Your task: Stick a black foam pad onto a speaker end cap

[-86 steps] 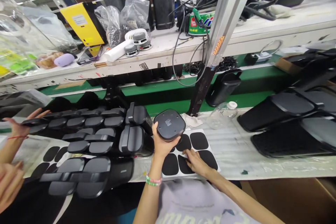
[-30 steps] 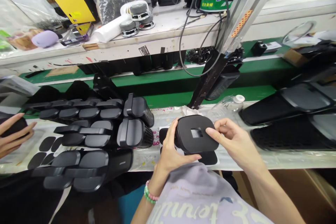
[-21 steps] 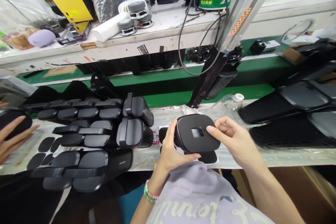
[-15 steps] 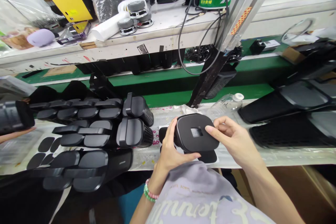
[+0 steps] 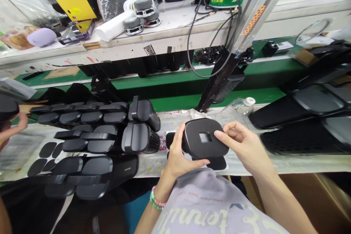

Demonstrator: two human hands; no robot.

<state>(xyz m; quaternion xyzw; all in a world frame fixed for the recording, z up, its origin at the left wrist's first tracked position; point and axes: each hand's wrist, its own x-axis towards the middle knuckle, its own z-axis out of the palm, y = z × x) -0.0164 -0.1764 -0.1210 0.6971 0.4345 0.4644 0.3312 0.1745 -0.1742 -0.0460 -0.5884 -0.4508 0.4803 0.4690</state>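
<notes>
My left hand (image 5: 175,155) grips a black speaker (image 5: 205,139) from its left side, base end facing me. A black rubber pad with a small rectangular cut-out covers that base. My right hand (image 5: 244,146) rests its fingertips on the pad's right edge. Under the speaker lies a white sheet with black pads (image 5: 218,162), mostly hidden by it.
Rows of black speakers (image 5: 109,142) lie to the left on the bench, larger black units (image 5: 301,124) to the right. Another person's hand (image 5: 11,128) holds a speaker at the far left, near a second pad sheet (image 5: 44,153). A metal post (image 5: 222,76) and a plastic bottle (image 5: 238,109) stand behind.
Since 2.9 s ago my right hand left the pad sheet and a pad now covers the speaker's base. Over the last second my hands barely moved; the other person's hand shifted at the left.
</notes>
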